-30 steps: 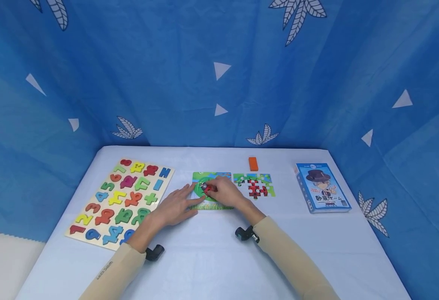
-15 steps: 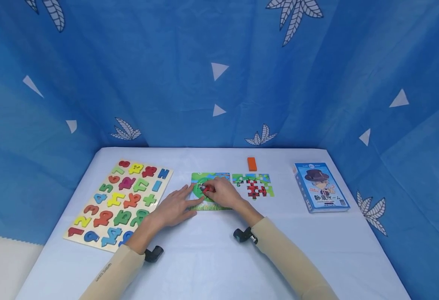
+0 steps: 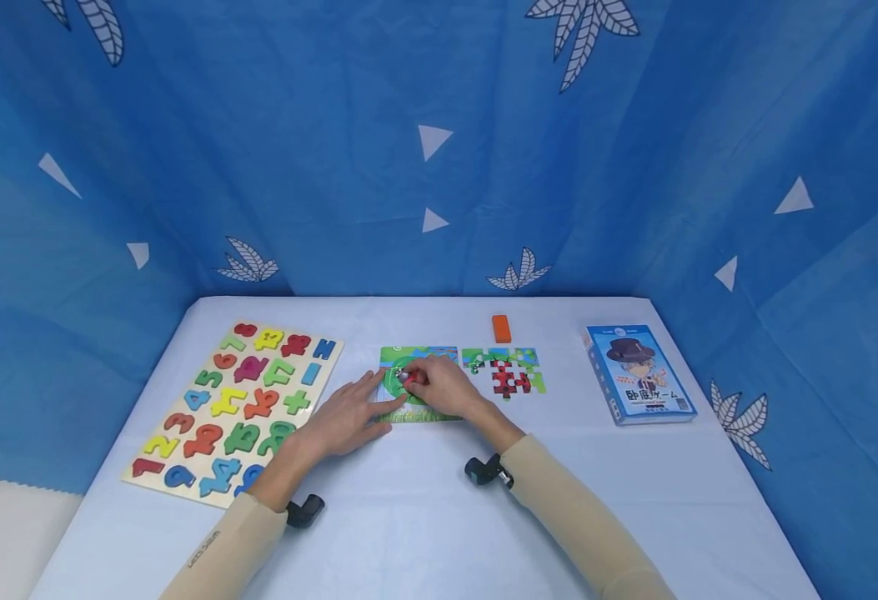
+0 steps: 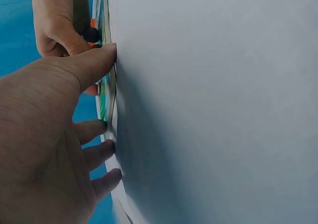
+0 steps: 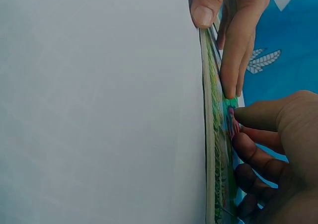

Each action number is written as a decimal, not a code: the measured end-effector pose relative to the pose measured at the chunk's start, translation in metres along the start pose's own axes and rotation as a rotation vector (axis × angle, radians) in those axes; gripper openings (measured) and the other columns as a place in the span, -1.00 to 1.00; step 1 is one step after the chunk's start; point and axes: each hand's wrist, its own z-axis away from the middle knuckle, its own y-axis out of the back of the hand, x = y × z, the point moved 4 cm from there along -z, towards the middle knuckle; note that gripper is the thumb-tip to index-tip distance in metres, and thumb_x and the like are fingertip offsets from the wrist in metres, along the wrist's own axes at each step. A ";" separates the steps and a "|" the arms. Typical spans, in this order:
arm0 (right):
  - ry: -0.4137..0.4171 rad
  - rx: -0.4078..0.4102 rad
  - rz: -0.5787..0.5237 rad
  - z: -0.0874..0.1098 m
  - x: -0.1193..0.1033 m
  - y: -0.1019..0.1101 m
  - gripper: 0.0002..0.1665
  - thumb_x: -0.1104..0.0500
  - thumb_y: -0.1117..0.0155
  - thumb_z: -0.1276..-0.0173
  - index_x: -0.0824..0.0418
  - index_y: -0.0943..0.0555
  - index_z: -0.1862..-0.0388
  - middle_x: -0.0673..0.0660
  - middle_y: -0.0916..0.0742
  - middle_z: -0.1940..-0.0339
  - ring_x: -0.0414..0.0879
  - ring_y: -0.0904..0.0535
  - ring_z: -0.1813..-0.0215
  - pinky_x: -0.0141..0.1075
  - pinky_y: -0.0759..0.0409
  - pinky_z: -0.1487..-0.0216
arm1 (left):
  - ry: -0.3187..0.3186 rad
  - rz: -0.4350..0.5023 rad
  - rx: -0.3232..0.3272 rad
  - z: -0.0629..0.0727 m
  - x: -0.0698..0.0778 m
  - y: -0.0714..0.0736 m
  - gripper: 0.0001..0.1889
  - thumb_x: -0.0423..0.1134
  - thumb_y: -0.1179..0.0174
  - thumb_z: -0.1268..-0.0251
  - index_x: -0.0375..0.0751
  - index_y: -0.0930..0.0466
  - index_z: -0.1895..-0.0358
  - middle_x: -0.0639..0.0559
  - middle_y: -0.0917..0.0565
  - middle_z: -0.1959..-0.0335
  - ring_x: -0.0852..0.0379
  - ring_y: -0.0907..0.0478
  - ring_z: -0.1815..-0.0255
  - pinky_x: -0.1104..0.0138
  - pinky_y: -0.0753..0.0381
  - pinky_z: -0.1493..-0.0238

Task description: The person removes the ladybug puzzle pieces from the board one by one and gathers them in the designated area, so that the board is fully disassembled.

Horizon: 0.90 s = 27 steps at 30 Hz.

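A thin picture puzzle board (image 3: pixel 419 416) with a green circle and a grass strip lies mid-table. My right hand (image 3: pixel 448 385) pinches a red puzzle piece (image 3: pixel 412 377) with a ladybug look between thumb and fingers, low over the green circle. In the right wrist view the piece (image 5: pixel 232 122) sits right at the board's surface, partly hidden by the fingertips. My left hand (image 3: pixel 343 418) is spread with straight fingers at the board's left edge. Its thumb (image 4: pixel 107 55) rests by the board's near edge, and the other fingertips touch down at its left side.
Right beside the board lies a patch of interlocking pieces (image 3: pixel 506 382) in red and green. An orange block (image 3: pixel 502 328) stands behind them. A colourful number board (image 3: pixel 221 425) lies at the left, and a blue card-game box (image 3: pixel 643 375) at the right.
The head view has turned slightly, so everything shifts a little left. Both hands keep their places at the board; the right fingers still pinch the puzzle piece.
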 end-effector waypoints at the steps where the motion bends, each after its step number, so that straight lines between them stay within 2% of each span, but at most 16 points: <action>1: -0.002 0.000 -0.002 0.000 0.000 0.000 -0.65 0.07 -0.30 -0.47 0.10 -0.67 -0.17 -0.08 -0.60 0.41 -0.17 -0.46 0.33 -0.33 -0.41 0.31 | 0.001 0.001 0.000 0.000 0.000 0.000 -0.46 0.06 -0.16 -0.48 0.16 -0.40 -0.47 -0.29 -0.02 -0.62 -0.29 0.01 -0.61 -0.22 -0.17 -0.46; 16: -0.008 0.006 -0.112 -0.001 0.003 0.000 -0.70 0.11 -0.28 -0.48 0.11 -0.64 -0.14 -0.07 -0.62 0.39 -0.19 -0.50 0.38 -0.38 -0.48 0.38 | 0.010 0.009 -0.011 0.000 0.000 0.000 -0.45 0.06 -0.17 -0.47 0.16 -0.39 -0.48 -0.29 -0.01 -0.62 -0.28 0.02 -0.62 -0.22 -0.15 -0.48; 27: -0.031 0.019 -0.166 0.000 0.002 0.003 -0.77 0.13 -0.27 -0.48 0.11 -0.65 -0.06 -0.06 -0.63 0.27 -0.18 -0.54 0.23 -0.33 -0.56 0.20 | -0.007 -0.006 -0.006 -0.002 -0.002 0.000 -0.45 0.06 -0.18 -0.47 0.17 -0.40 -0.47 -0.32 -0.04 -0.61 -0.29 -0.01 -0.61 -0.21 -0.19 -0.46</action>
